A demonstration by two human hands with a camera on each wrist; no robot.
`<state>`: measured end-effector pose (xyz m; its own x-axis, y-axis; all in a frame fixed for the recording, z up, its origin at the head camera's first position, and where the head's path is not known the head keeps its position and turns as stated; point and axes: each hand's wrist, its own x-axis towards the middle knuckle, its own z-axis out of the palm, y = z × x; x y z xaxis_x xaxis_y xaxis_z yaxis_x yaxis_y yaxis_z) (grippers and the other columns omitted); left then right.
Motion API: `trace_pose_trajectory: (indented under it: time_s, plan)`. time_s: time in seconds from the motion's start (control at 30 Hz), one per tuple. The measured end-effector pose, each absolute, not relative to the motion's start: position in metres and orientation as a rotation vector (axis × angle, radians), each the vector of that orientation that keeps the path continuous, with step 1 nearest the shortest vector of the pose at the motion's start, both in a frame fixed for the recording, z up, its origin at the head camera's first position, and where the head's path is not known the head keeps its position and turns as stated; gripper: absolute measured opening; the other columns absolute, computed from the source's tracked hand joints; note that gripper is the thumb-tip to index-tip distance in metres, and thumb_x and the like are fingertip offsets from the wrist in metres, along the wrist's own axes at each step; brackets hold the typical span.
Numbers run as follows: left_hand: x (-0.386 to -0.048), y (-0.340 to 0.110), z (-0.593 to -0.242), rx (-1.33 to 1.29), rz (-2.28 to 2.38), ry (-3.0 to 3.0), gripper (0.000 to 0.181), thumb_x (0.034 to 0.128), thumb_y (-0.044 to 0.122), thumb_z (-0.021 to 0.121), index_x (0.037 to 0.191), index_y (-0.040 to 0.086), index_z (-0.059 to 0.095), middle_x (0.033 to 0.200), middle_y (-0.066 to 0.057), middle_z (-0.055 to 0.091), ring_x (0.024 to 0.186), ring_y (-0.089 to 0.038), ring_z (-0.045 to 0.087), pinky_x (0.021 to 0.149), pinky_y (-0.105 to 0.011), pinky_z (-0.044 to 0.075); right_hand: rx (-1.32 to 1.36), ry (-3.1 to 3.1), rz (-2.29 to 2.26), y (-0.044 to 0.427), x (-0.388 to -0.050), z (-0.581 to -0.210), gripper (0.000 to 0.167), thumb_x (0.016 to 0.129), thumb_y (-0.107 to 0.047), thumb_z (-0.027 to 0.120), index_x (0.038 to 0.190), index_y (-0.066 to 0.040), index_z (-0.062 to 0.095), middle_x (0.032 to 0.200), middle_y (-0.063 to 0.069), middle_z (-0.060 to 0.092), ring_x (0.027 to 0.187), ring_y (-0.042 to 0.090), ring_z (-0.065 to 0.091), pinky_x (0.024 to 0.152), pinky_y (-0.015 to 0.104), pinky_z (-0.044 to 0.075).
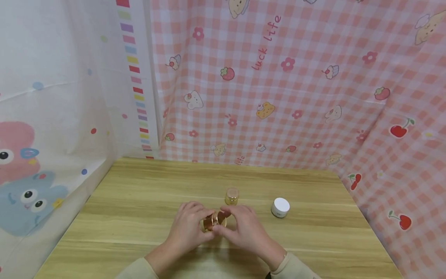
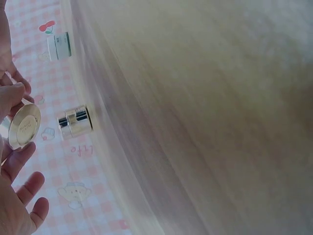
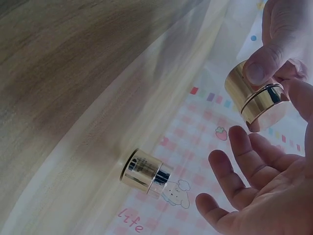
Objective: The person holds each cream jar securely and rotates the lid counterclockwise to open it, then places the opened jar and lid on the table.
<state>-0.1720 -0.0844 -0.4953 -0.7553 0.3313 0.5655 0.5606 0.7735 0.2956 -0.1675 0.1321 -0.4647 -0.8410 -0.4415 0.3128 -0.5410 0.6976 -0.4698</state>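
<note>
A shiny gold cosmetic jar is held a little above the table, between both hands. My left hand grips its wider end by thumb and fingers. In the left wrist view its flat round base shows small lettering. On the opposite, narrower end, my right hand pinches with thumb and index finger, while its other fingers stretch out loosely. A second gold jar of similar shape stands upright just beyond the hands. Whether the held jar's parts are separated is hard to tell.
A small white-lidded jar stands to the right of the gold jars. The wooden table meets a pink checked curtain at the back and right. White patterned cloth hangs on the left.
</note>
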Motion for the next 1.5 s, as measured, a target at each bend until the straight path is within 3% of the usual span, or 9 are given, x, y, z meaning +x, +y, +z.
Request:
trace_pose_trajectory:
  time_s: [0.17,0.4,0.67,0.8,0.93,1.07,1.2,1.5]
  plan:
    - [-0.1724,-0.0841,-0.4957,-0.675,-0.625,-2.462,0.053,0.0633,0.047,0.099,0.107,0.022,0.084,0.092,0.009,0.078,0.1,-0.017,0.068,0.095,-0.042,0.054,0.786,-2.74,0.869,0.1318,-0.1687,-0.4648,0.041,0.094,-0.049,0.079,0.119,-0.017,0.076,0.104,-0.003,0.079,0.105,0.015,0.07,0.109,0.054,0.049]
    - [-0.1727,-0.0831,-0.4956,-0.687,-0.634,-2.452,0.051,0.0636,0.045,0.099,0.106,0.022,0.084,0.091,0.009,0.078,0.1,-0.016,0.068,0.094,-0.042,0.054,0.789,-2.739,0.871,0.1317,-0.169,-0.4648,0.036,0.095,-0.048,0.078,0.115,-0.018,0.077,0.101,-0.004,0.079,0.101,0.011,0.069,0.106,0.052,0.05]
    - [-0.1717,-0.0838,-0.4957,-0.685,-0.634,-2.458,0.052,0.0632,0.044,0.099,0.108,0.022,0.084,0.093,0.009,0.078,0.1,-0.017,0.069,0.096,-0.045,0.055,0.844,-2.754,0.883,0.1325,-0.1679,-0.4643,0.043,0.093,-0.037,0.081,0.129,-0.014,0.074,0.124,0.0,0.079,0.119,0.02,0.07,0.113,0.056,0.047]
    - [-0.1716,-0.0838,-0.4955,-0.679,-0.645,-2.458,0.05,0.0652,0.045,0.099,0.107,0.021,0.084,0.093,0.008,0.079,0.1,-0.017,0.07,0.096,-0.045,0.055,0.826,-2.77,0.885,0.1324,-0.1673,-0.4649,0.053,0.095,-0.044,0.08,0.135,-0.01,0.07,0.131,0.006,0.077,0.125,0.027,0.069,0.115,0.059,0.047]
    - [-0.1716,-0.0834,-0.495,-0.672,-0.647,-2.463,0.05,0.0654,0.045,0.098,0.107,0.021,0.084,0.094,0.008,0.079,0.099,-0.016,0.069,0.096,-0.045,0.054,0.793,-2.771,0.866,0.1311,-0.1677,-0.4656,0.053,0.095,-0.051,0.078,0.131,-0.013,0.072,0.118,0.001,0.079,0.115,0.022,0.071,0.108,0.055,0.052]
    - [-0.1712,-0.0831,-0.4944,-0.67,-0.649,-2.469,0.051,0.0643,0.045,0.099,0.107,0.021,0.084,0.094,0.009,0.079,0.1,-0.016,0.069,0.097,-0.045,0.054,0.8,-2.752,0.86,0.1294,-0.1689,-0.4656,0.039,0.096,-0.048,0.077,0.12,-0.018,0.075,0.101,-0.007,0.08,0.099,0.012,0.071,0.098,0.047,0.055]
    - [-0.171,-0.083,-0.4948,-0.674,-0.648,-2.467,0.05,0.0643,0.045,0.099,0.106,0.021,0.084,0.094,0.009,0.079,0.1,-0.016,0.069,0.097,-0.045,0.055,0.805,-2.749,0.882,0.1284,-0.1691,-0.4652,0.03,0.096,-0.043,0.078,0.116,-0.02,0.076,0.097,-0.009,0.079,0.094,0.01,0.071,0.094,0.043,0.054]
    - [-0.172,-0.0826,-0.4972,-0.675,-0.645,-2.468,0.051,0.0634,0.042,0.099,0.107,0.021,0.084,0.093,0.009,0.079,0.099,-0.015,0.068,0.095,-0.042,0.055,0.8,-2.762,0.897,0.1295,-0.1679,-0.4657,0.037,0.095,-0.041,0.08,0.124,-0.019,0.075,0.111,-0.008,0.08,0.11,0.014,0.07,0.106,0.053,0.052]
